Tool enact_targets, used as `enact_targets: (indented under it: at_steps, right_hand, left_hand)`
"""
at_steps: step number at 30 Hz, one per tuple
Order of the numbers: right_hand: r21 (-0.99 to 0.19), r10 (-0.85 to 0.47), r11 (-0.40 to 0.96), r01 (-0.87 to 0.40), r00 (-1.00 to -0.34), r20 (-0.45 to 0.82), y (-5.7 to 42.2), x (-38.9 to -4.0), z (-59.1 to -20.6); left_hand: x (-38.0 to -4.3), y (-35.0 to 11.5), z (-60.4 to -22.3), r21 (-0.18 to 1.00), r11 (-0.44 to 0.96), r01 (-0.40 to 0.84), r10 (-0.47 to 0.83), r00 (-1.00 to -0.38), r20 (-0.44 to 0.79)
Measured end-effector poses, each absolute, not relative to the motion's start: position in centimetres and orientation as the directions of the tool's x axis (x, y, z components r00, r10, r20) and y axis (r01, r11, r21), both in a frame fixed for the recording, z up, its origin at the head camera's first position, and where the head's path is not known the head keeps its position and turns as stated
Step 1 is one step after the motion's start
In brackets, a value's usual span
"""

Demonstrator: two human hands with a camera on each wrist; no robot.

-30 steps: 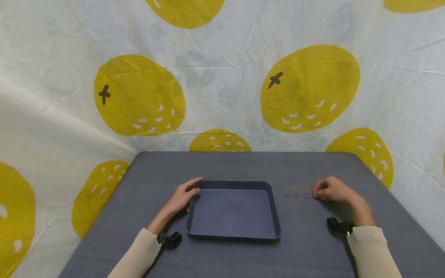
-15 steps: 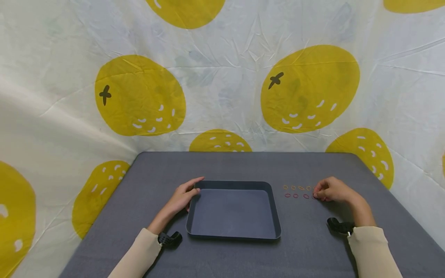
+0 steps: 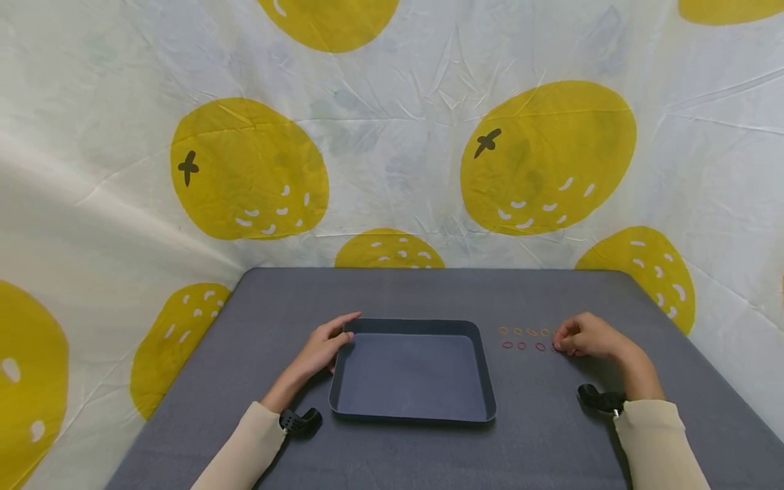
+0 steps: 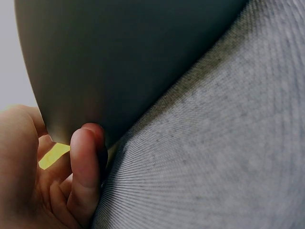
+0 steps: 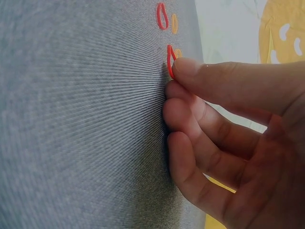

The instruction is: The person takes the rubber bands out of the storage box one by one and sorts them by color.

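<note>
A dark grey rectangular tray (image 3: 413,416) lies on the table, its left side held by my left hand (image 3: 320,346). The thumb hooks over the rim while the other fingers stay outside; the left wrist view shows fingertips against the tray wall (image 4: 119,57). To the right of the tray, my right hand (image 3: 588,335) pinches a red rubber band (image 5: 170,62) between thumb and index finger, close to the tabletop. Beside it run a row of orange rubber bands (image 3: 517,331) and, nearer to me, a row of red rubber bands (image 3: 522,346).
The grey cloth-covered table (image 3: 404,456) reaches back to a white curtain (image 3: 392,163) printed with big yellow fruit. Black wrist cameras are strapped to both wrists, the left camera (image 3: 301,422) just outside the tray's near left corner.
</note>
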State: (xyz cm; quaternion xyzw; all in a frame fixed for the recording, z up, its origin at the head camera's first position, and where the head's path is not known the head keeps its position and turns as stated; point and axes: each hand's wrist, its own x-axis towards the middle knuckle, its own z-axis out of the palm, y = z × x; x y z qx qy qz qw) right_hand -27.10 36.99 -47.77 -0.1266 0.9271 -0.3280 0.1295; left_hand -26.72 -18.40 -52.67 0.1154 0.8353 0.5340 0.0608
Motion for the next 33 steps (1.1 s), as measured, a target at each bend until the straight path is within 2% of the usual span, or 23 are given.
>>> enact_targets:
  at_steps: [15, 28, 33]
  right_hand:
    - [-0.62, -0.303, 0.771, -0.146, -0.94, -0.155, 36.79, -27.36, -47.72]
    - [-0.633, -0.313, 0.759, -0.153, -0.938, -0.149, 36.93, -27.2, -47.64]
    - [-0.641, -0.315, 0.753, -0.148, -0.937, -0.154, 36.95, -27.24, -47.57]
  left_hand:
    - [-27.05, -18.62, -52.89, 0.905, 0.409, 0.122, 0.278, -0.961, 0.004]
    - [-27.09, -18.57, -53.07, 0.903, 0.402, 0.152, 0.283, -0.959, 0.035]
    - [-26.71, -18.42, -52.23, 0.906, 0.396, 0.148, 0.296, -0.955, 0.026]
